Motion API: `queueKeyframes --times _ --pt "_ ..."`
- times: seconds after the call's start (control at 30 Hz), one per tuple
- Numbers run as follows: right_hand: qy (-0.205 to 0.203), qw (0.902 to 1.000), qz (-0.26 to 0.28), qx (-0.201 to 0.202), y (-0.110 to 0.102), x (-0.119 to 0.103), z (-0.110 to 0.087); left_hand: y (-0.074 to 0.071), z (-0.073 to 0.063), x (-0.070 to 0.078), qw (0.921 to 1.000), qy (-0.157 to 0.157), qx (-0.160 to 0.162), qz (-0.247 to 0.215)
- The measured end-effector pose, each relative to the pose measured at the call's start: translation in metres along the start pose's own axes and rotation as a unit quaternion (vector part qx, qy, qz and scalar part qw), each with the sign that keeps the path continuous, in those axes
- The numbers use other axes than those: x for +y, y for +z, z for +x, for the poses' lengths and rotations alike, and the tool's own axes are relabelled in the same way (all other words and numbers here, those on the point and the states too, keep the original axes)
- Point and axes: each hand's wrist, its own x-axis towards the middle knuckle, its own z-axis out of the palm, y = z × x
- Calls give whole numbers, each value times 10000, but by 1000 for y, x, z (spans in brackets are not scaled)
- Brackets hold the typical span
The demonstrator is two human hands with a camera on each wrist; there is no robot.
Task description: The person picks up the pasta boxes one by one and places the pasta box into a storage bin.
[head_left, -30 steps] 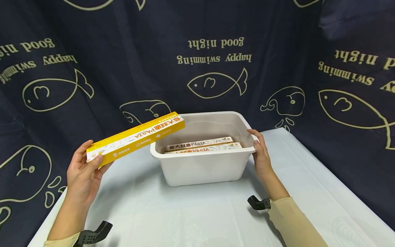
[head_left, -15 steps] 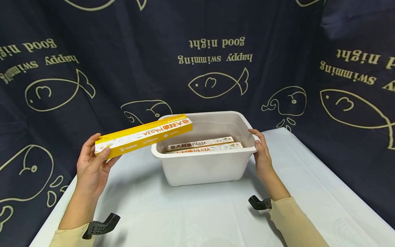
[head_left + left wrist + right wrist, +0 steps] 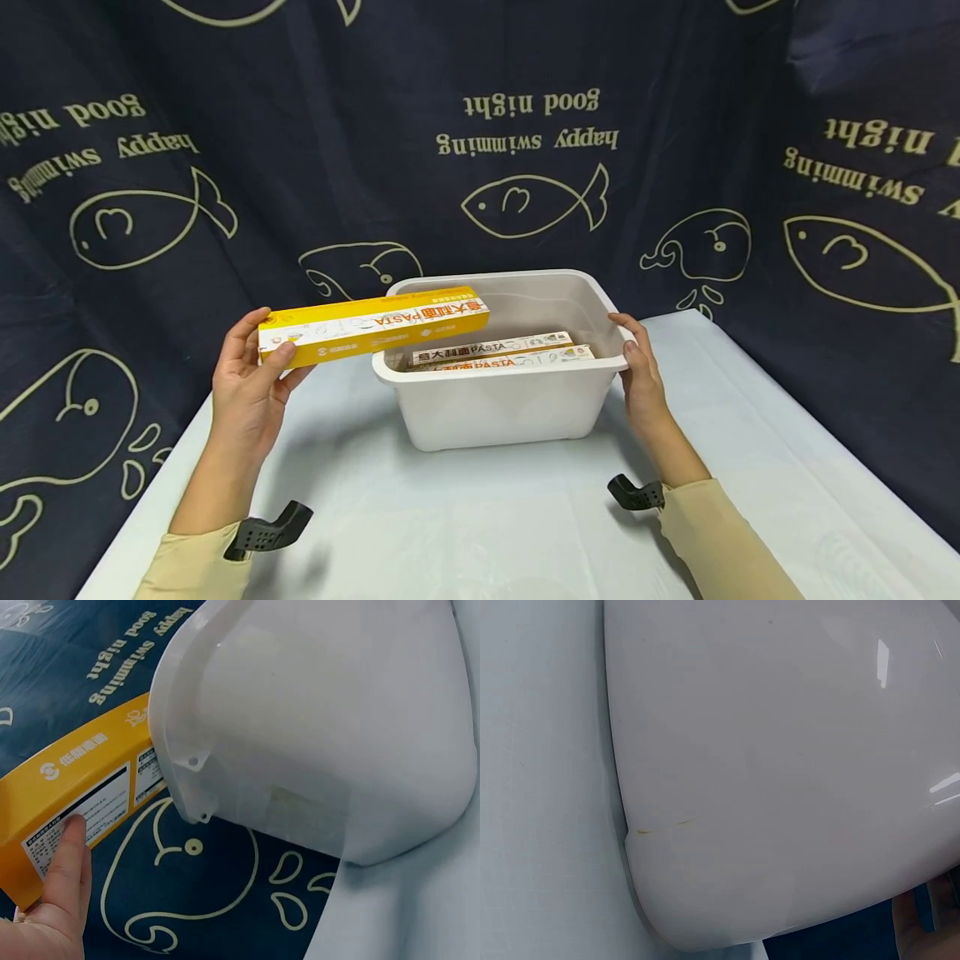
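Observation:
My left hand [image 3: 251, 396] grips one end of a long yellow and white pasta box [image 3: 375, 323]. The box is nearly level, and its far end reaches over the left rim of a white plastic bin [image 3: 495, 408]. In the left wrist view, fingers [image 3: 66, 870] lie along the printed label of the yellow box [image 3: 82, 787]. My right hand [image 3: 641, 375] holds the bin's right rim, thumb on the near side. Inside the bin lie two more pasta boxes, one [image 3: 491, 347] behind the other [image 3: 517, 361]; their lower parts are hidden by the front wall.
The bin stands on a table with a pale cloth [image 3: 450, 517]. Behind and at both sides hangs a dark blue curtain [image 3: 525, 75] printed with fish and words. Each wrist carries a black camera mount [image 3: 273, 529].
The left hand has moved right with the pasta box, which has tipped closer to level and swung further over the bin. The right hand stays at the rim.

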Motion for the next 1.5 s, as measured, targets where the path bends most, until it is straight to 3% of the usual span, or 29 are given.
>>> queueKeyframes --times 0.17,1.03,1.5 --pt "0 10000 -9 -14 0 0 0 7 1 -2 9997 -68 96 228" --pt "44 10000 -38 20 -2 -1 0 32 9 -13 9961 -300 -11 826" --pt "45 10000 -45 -21 -1 -1 -1 45 13 -22 9912 -160 88 1308"
